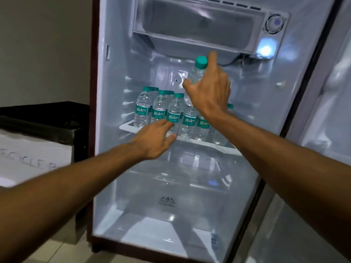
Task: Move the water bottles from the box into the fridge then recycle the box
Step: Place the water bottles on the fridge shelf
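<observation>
The right hand [209,90] reaches into the open fridge [190,186], fingers wrapped around a green-capped bottle [198,71] held upright above the shelf [190,139]. The left hand [155,138], fingers loosely spread, touches a front bottle among the row of bottles [167,112] standing there.

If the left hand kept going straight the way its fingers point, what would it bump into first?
Most likely the front-row bottle on the fridge shelf. The left hand is open, its fingers aimed at that bottle's lower half and apparently almost touching it, though depth is hard to judge from this one view.
</observation>
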